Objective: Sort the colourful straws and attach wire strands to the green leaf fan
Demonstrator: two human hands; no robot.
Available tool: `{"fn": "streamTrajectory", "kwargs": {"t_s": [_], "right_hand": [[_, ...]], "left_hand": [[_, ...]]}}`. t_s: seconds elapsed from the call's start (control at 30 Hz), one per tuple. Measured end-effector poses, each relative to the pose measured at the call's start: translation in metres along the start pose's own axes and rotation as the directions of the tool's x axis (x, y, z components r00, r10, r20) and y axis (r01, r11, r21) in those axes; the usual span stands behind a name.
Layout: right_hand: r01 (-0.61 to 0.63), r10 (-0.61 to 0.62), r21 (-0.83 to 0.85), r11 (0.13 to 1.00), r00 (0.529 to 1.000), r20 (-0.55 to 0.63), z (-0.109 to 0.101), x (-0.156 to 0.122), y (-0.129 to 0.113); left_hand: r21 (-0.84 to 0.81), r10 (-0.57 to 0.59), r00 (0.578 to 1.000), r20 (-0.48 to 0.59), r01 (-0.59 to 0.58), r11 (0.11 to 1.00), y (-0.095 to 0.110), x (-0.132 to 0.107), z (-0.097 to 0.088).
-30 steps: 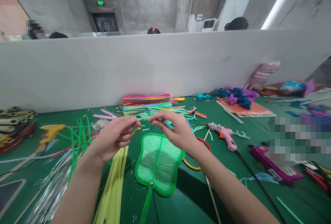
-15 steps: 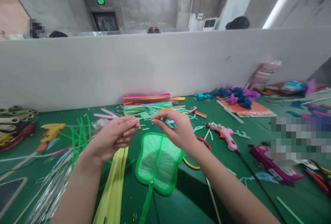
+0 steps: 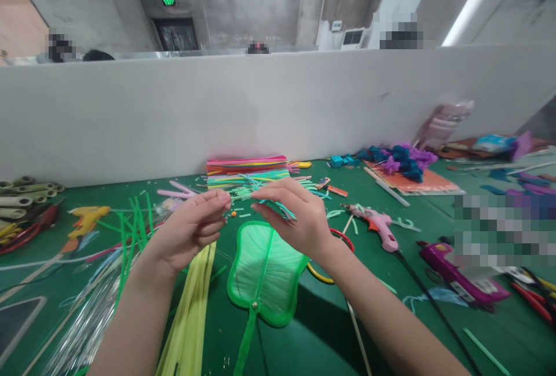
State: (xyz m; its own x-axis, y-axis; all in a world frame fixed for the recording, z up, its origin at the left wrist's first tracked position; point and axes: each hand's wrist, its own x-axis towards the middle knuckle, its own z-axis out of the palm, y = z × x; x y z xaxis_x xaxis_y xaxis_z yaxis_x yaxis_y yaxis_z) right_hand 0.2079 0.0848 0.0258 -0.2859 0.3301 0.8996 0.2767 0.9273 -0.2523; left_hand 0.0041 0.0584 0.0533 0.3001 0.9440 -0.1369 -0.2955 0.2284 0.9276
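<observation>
My left hand (image 3: 196, 228) is raised over the table with thumb and forefinger pinched together. What they grip is too fine to make out. Facing it across a small gap is my right hand (image 3: 294, 214), its thumb and fingers apart with nothing visible between them. Below both hands lies a green leaf-shaped fan (image 3: 264, 272) with a fuzzy green rim, a pearl-like bead (image 3: 255, 305) where the handle joins. A small orange bead (image 3: 234, 214) rests just beyond the left fingertips. Cut pieces of pale green pipe cleaner are scattered behind the hands, partly covered by the right one.
Yellow strips (image 3: 191, 318) and clear film strips (image 3: 87, 318) lie at left, near a yellow glue gun (image 3: 87, 219). Coloured pipe cleaners (image 3: 247, 163) are stacked against the white partition (image 3: 174, 115). A pink glue gun (image 3: 377, 225) and a purple tool (image 3: 460, 274) lie at right.
The thumb and fingertips of my right hand have spread a little wider apart. My left hand has shifted slightly left, keeping its pinch. The fan stays in place.
</observation>
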Motion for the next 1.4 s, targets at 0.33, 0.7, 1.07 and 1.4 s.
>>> {"fn": "streamTrajectory", "kwargs": {"t_s": [0.33, 0.7, 1.07, 1.4], "right_hand": [[0.082, -0.081, -0.058, 0.995, 0.997, 0.013, -0.002, 0.002, 0.001], [0.145, -0.14, -0.132, 0.981, 0.989, 0.05, -0.003, 0.0, 0.006], [-0.148, 0.145, 0.017, 0.989, 0.982, 0.118, -0.005, 0.003, -0.004], [-0.099, 0.084, 0.074, 0.992, 0.98, 0.183, -0.007, 0.003, 0.01]], "left_hand": [[-0.037, -0.017, 0.999, 0.045, 0.019, 0.999, -0.006, 0.003, 0.002], [-0.058, -0.065, 0.994, 0.091, 0.07, 0.996, -0.011, 0.007, 0.005], [0.055, -0.07, 0.995, 0.075, 0.066, 0.996, -0.011, 0.008, 0.002], [-0.06, -0.143, 0.983, 0.119, 0.151, 0.987, -0.015, 0.013, -0.004]]}}
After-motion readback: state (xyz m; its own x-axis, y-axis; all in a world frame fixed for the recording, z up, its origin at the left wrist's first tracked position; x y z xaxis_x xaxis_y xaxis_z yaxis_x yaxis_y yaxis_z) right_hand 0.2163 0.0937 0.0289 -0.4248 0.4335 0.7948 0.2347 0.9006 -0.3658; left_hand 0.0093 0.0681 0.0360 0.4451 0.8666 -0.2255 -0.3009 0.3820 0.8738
